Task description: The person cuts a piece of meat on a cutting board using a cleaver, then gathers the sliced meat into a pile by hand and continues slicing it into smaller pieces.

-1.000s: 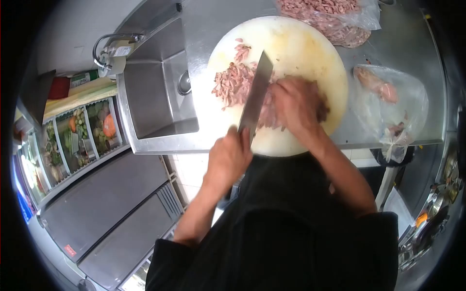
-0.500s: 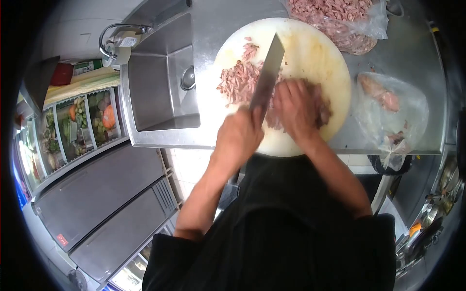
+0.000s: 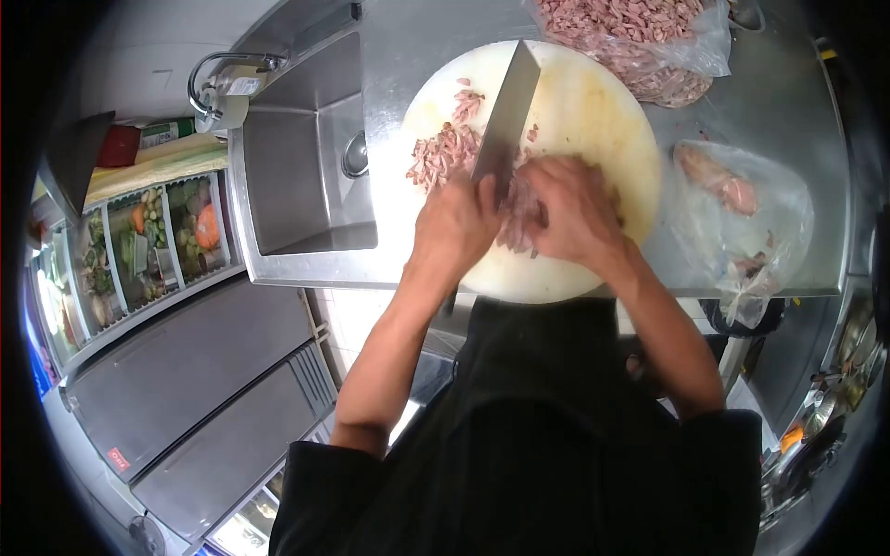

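My left hand [image 3: 456, 221] is closed around the handle of a large kitchen knife [image 3: 510, 111]. Its broad blade points away from me over a round white cutting board [image 3: 593, 102]. To the right of the blade, my right hand [image 3: 573, 208] has its fingers curled down on sliced meat [image 3: 519, 218], with the thumb near the blade; blur and the hand itself hide part of the meat. Left of the knife lies a pile of chopped meat [image 3: 443, 156], and a few small pieces sit farther up the board.
A clear bag of chopped meat [image 3: 630, 37] rests behind the board. On the right, another plastic bag [image 3: 783, 208] holds larger meat pieces. A steel sink [image 3: 301, 185] with a faucet [image 3: 209, 69] adjoins the counter at left. Beyond it stand vegetable bins [image 3: 153, 236].
My right hand has shifted slightly, its thumb now spread toward me and more sliced meat showing beside the blade. The knife stays in my left hand. The whole view has moved a little.
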Demonstrator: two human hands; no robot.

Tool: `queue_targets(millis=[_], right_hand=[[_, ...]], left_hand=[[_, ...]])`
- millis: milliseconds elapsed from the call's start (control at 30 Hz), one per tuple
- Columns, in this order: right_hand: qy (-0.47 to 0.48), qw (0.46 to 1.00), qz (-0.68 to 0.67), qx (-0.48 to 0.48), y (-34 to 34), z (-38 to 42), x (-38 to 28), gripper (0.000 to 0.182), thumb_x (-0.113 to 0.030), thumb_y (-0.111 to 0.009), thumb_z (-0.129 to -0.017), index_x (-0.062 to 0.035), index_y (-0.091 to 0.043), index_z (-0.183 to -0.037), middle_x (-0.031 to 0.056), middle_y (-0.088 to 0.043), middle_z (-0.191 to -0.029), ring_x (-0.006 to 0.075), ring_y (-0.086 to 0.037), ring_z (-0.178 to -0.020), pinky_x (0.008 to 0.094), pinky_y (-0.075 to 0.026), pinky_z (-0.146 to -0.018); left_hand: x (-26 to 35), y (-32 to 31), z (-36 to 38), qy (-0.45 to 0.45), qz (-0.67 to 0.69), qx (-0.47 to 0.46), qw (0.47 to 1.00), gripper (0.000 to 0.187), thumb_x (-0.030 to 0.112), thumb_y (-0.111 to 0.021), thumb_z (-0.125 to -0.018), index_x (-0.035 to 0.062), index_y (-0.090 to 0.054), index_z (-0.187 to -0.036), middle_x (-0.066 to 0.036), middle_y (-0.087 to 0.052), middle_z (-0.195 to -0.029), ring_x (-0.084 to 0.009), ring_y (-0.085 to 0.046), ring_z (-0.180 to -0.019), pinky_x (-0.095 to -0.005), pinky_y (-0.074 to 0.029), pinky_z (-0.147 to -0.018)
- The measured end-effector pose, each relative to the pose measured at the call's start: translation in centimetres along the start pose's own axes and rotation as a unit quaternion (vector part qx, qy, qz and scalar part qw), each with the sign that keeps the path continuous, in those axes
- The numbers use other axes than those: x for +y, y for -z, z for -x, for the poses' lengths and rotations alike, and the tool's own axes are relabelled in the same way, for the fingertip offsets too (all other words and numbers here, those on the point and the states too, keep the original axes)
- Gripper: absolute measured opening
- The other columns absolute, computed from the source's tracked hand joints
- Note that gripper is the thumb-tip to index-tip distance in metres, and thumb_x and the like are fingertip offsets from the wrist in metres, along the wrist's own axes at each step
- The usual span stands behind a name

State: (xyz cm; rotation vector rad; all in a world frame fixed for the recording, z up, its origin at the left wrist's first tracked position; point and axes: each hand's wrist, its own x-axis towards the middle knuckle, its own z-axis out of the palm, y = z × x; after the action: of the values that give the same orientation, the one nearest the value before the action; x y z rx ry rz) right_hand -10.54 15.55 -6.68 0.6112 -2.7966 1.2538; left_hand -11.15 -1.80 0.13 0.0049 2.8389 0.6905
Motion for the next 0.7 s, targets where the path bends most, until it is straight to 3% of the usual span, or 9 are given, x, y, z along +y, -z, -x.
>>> queue_targets(millis=[67, 200, 300, 333, 500, 567, 700], right_hand=[[0.023, 1.000, 0.019, 0.002, 0.1, 0.5, 0.1, 0.050, -0.021, -0.080, -0.073, -0.0032, -0.066, -0.118, 0.0131, -0.066, -0.119, 0.0336, -0.058, -0.114, 0.0466, -0.044, -0.096], [0.019, 0.999, 0.017, 0.029, -1.3, 0.9, 0.4, 0.057, -0.019, -0.081, -0.070, 0.0017, -0.063, -0.119, 0.0157, -0.063, -0.122, 0.0320, -0.056, -0.119, 0.0430, -0.042, -0.108], [0.016, 0.999, 0.031, 0.039, -1.5, 0.8, 0.3, 0.058, -0.020, -0.082, -0.069, 0.0011, -0.062, -0.119, 0.0162, -0.064, -0.121, 0.0319, -0.055, -0.120, 0.0427, -0.042, -0.108], [0.018, 0.998, 0.033, 0.042, -1.7, 0.8, 0.3, 0.057, -0.020, -0.082, -0.069, 0.0011, -0.062, -0.119, 0.0165, -0.063, -0.121, 0.0319, -0.055, -0.120, 0.0425, -0.042, -0.108], [0.015, 0.998, 0.042, 0.034, -2.0, 0.8, 0.2, 0.056, -0.017, -0.081, -0.070, 0.0015, -0.061, -0.119, 0.0173, -0.063, -0.120, 0.0326, -0.055, -0.120, 0.0432, -0.042, -0.107], [0.032, 0.997, 0.051, 0.048, -2.4, 0.7, 0.5, 0.055, -0.016, -0.080, -0.071, 0.0018, -0.061, -0.120, 0.0172, -0.063, -0.119, 0.0330, -0.055, -0.119, 0.0442, -0.043, -0.106], [0.025, 0.998, 0.014, 0.047, -1.8, 0.5, 0.9, 0.054, -0.015, -0.079, -0.071, 0.0026, -0.060, -0.119, 0.0175, -0.063, -0.117, 0.0341, -0.055, -0.116, 0.0453, -0.044, -0.104]], left_hand=[[0.7, 1.1, 2.7, 0.047, -0.020, -0.033, 0.998, 0.038, 0.023, -0.058, -0.102, -0.0078, -0.060, -0.079, -0.034, -0.062, -0.068, -0.0539, -0.063, -0.067, -0.0554, -0.050, -0.059], [0.3, 1.6, 7.6, 0.098, -0.038, -0.078, 0.991, 0.036, 0.021, -0.058, -0.103, -0.0074, -0.057, -0.080, -0.033, -0.061, -0.065, -0.0526, -0.063, -0.066, -0.0551, -0.047, -0.057], [0.1, 1.0, 9.2, 0.125, -0.060, -0.081, 0.987, 0.033, 0.019, -0.057, -0.103, -0.0064, -0.056, -0.082, -0.031, -0.060, -0.063, -0.0518, -0.063, -0.064, -0.0547, -0.048, -0.057], [-0.8, 0.0, 9.6, 0.109, -0.062, -0.063, 0.990, 0.029, 0.021, -0.058, -0.101, -0.0019, -0.056, -0.084, -0.032, -0.062, -0.063, -0.0527, -0.064, -0.063, -0.0592, -0.052, -0.059], [-0.7, -3.5, 4.2, 0.046, 0.001, 0.023, 0.999, 0.032, 0.020, -0.059, -0.101, -0.0063, -0.059, -0.083, -0.031, -0.060, -0.062, -0.0522, -0.062, -0.060, -0.0537, -0.049, -0.053], [-1.0, -4.7, -0.3, -0.041, 0.018, 0.091, 0.995, 0.035, 0.022, -0.060, -0.101, -0.0081, -0.060, -0.083, -0.033, -0.060, -0.065, -0.0520, -0.063, -0.062, -0.0537, -0.050, -0.054], [1.4, -0.7, -1.8, 0.021, 0.012, 0.000, 1.000, 0.035, 0.024, -0.057, -0.101, -0.0068, -0.063, -0.085, -0.034, -0.063, -0.069, -0.0546, -0.064, -0.071, -0.0579, -0.053, -0.067]])
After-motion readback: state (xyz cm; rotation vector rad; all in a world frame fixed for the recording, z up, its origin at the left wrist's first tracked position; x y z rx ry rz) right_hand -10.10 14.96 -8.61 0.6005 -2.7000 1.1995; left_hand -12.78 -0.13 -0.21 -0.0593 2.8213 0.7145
